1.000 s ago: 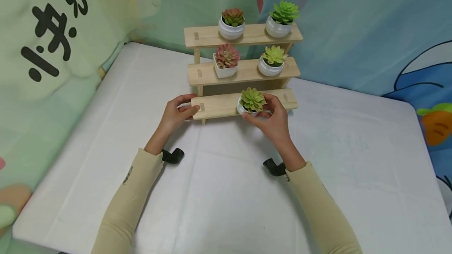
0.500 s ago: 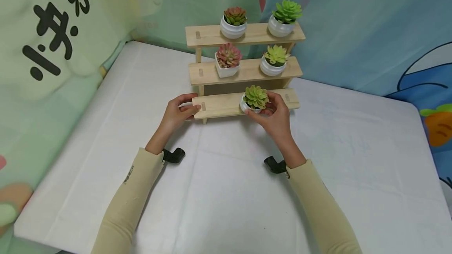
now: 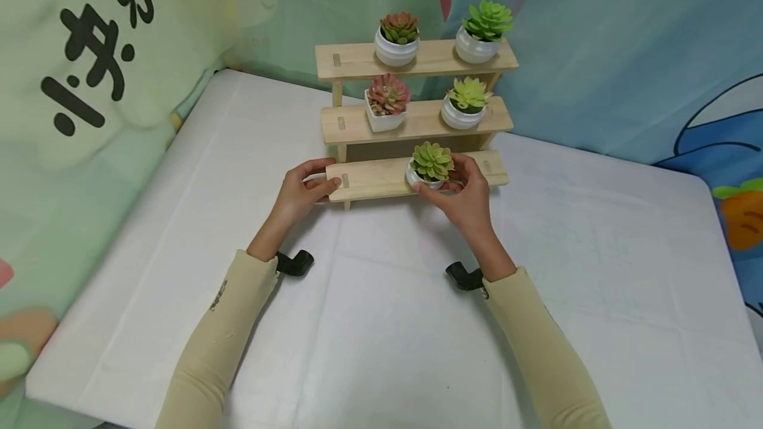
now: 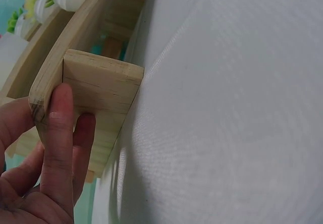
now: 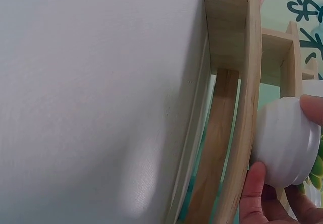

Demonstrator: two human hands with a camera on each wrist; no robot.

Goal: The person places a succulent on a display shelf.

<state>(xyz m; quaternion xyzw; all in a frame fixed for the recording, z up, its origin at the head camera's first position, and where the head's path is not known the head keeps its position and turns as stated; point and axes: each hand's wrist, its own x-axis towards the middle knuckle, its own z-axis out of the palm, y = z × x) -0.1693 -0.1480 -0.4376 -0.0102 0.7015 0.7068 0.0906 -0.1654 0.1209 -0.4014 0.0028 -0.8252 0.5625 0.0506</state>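
Your right hand (image 3: 467,198) curls its fingers and thumb round a small white pot (image 3: 424,179), ribbed and rounded, holding a green succulent with tight fleshy leaves. That pot sits on the lowest step of a pale wooden shelf (image 3: 381,176), right of the middle of the plank. From the right wrist view the pot (image 5: 285,141) shows its grooved, matte side, with your thumb below and a fingertip above it, and the plank's edge just beside it.

Your left hand (image 3: 303,189) grips the left end of the same bottom plank, fingers over the top and thumb on the front edge; the left wrist view shows fingers (image 4: 56,133) pressed on the raw, grainy end of the wood.

Above, the middle step carries a square white pot with a pink plant (image 3: 386,106) and a round pot with a yellow-green plant (image 3: 465,106). On the top step stand a reddish plant (image 3: 397,38) and a bright green plant (image 3: 483,32), both in round white pots. All of it rests on a table under a smooth white cloth (image 3: 596,250), with printed fabric hung behind.
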